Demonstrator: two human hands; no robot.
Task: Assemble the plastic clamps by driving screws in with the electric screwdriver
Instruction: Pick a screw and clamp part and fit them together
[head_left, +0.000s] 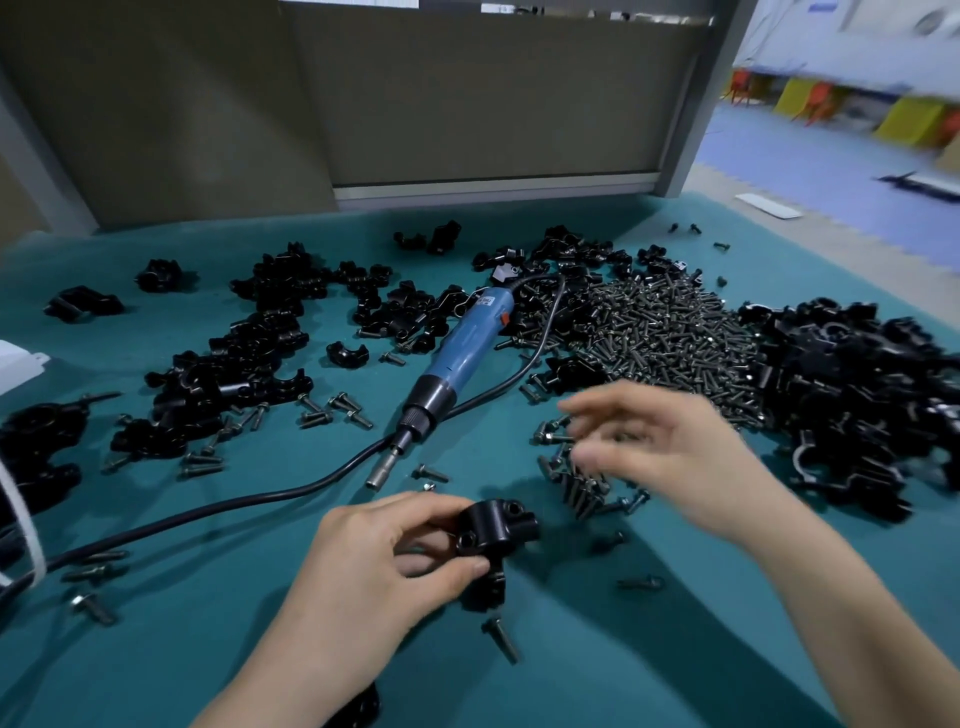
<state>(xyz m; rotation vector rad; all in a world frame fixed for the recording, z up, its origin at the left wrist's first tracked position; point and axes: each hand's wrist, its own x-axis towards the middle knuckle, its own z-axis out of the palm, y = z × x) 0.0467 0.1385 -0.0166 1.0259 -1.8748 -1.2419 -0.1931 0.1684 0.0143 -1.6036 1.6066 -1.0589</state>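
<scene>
My left hand pinches a black plastic clamp between thumb and fingers, just above the green table mat. My right hand is blurred and hovers over a small cluster of dark screws, its fingers spread and loosely bent; I cannot tell whether it holds a screw. The blue electric screwdriver lies on the mat beyond both hands, its bit pointing toward me, and neither hand touches it. Its black cable runs off to the left.
A big heap of screws lies at the back right, with a pile of black clamp parts to its right. More clamp halves are scattered at the left. Loose screws dot the mat near me.
</scene>
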